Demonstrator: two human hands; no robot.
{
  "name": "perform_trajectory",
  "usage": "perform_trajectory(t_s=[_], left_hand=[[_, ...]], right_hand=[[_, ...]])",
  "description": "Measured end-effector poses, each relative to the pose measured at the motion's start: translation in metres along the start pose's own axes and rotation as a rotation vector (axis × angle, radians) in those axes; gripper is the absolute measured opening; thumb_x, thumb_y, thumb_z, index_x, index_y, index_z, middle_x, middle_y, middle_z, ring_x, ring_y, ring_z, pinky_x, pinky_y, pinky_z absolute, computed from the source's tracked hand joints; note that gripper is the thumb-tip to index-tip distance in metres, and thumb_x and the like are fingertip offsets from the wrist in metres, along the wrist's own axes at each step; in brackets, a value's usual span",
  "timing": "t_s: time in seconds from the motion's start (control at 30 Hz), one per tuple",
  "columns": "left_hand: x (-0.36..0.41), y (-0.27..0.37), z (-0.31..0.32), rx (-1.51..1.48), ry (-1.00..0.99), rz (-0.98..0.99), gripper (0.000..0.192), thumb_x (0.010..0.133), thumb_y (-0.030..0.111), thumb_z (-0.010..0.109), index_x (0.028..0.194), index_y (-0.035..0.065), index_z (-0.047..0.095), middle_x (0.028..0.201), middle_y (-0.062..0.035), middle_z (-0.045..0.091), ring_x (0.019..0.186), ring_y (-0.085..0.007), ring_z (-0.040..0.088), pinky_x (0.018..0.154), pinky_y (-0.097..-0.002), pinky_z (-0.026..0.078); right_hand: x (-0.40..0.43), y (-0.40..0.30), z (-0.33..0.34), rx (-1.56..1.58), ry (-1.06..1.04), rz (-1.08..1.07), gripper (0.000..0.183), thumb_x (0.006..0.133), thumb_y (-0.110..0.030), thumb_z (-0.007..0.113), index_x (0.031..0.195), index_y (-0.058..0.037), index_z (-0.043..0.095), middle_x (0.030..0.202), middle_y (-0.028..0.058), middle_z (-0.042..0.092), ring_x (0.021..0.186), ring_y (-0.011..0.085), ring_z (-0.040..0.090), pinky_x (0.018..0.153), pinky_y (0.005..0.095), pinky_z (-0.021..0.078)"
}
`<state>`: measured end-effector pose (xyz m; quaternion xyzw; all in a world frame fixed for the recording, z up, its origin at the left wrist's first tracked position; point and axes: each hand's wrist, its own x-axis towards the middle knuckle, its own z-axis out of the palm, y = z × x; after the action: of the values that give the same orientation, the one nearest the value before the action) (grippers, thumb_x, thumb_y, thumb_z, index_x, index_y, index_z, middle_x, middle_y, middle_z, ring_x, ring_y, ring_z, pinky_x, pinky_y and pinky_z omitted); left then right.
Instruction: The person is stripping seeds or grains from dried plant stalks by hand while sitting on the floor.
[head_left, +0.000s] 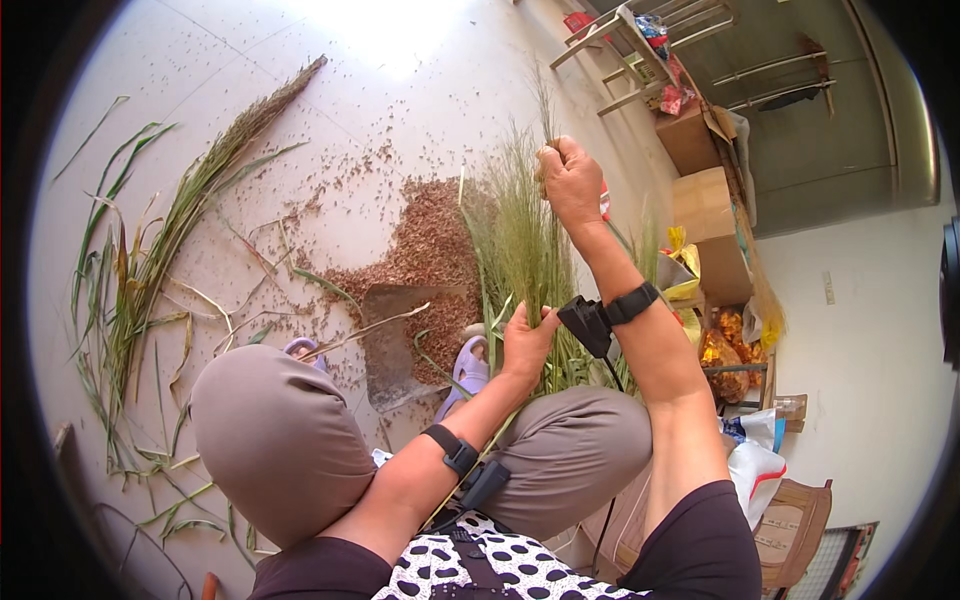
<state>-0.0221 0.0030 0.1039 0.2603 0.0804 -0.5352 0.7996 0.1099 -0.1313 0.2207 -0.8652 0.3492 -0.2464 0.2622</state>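
My left hand (525, 349) grips the lower stalks of a green, feathery grass bunch (525, 255) in front of my knee. Higher up, my right hand (574, 184) is closed in a fist around thin seed-head stems, whose wispy tips poke out above it. More cut stalks stand by my right knee, partly hidden by my arm. To the left of the bunch, reddish-brown seeds or husks (435, 225) lie heaped on the floor. A metal dustpan-like scoop (386, 360) rests at the heap's near edge, with some of the same material in it.
A bundle of stripped stalks (195, 187) and loose leaves lie on the floor at left. Purple sandals (471, 367) are on my feet. At right are a wooden stool (637, 60), cardboard boxes (709, 202), bags and a brown folding chair (791, 525).
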Motion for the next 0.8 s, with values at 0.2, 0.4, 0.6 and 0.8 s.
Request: perform_trajectory(t_s=[0.2, 0.4, 0.6, 0.8], left_hand=[[0.003, -0.004, -0.004, 0.006, -0.057, -0.034, 0.019, 0.087, 0.004, 0.066, 0.103, 0.0089, 0.06, 0.085, 0.0053, 0.058, 0.074, -0.0029, 0.052, 0.062, -0.0186, 0.042], [0.001, -0.002, 0.006, 0.044, -0.022, 0.079, 0.013, 0.086, 0.005, 0.065, 0.097, 0.009, 0.059, 0.079, 0.0057, 0.059, 0.066, -0.0015, 0.049, 0.055, -0.0179, 0.039], [-0.003, -0.001, 0.0, 0.059, -0.038, -0.044, 0.009, 0.087, 0.01, 0.065, 0.092, 0.0115, 0.058, 0.08, 0.0034, 0.063, 0.059, -0.0006, 0.046, 0.049, -0.0188, 0.034], [0.0, 0.011, -0.001, -0.082, -0.155, -0.091, 0.007, 0.091, 0.016, 0.062, 0.094, 0.0132, 0.056, 0.081, 0.0008, 0.063, 0.054, -0.0014, 0.04, 0.048, -0.0199, 0.031]], right_hand=[[0.003, 0.004, 0.003, -0.238, 0.123, -0.11, 0.025, 0.082, -0.023, 0.051, 0.073, -0.0006, 0.056, 0.062, 0.0194, 0.058, 0.059, 0.0343, 0.058, 0.06, 0.0424, 0.0453], [0.008, 0.004, 0.005, -0.301, 0.162, -0.064, 0.025, 0.082, -0.024, 0.052, 0.072, -0.0007, 0.054, 0.063, 0.0217, 0.056, 0.063, 0.0395, 0.057, 0.06, 0.0461, 0.0433], [0.024, -0.003, 0.0, -0.11, 0.006, 0.042, 0.031, 0.089, -0.031, 0.052, 0.093, -0.0022, 0.062, 0.068, 0.0136, 0.066, 0.065, 0.0278, 0.064, 0.064, 0.0392, 0.0489], [0.02, -0.003, -0.043, 0.439, -0.183, 0.342, 0.043, 0.097, -0.039, 0.046, 0.121, -0.0035, 0.053, 0.12, 0.0109, 0.058, 0.11, 0.0182, 0.053, 0.086, 0.0341, 0.045]])
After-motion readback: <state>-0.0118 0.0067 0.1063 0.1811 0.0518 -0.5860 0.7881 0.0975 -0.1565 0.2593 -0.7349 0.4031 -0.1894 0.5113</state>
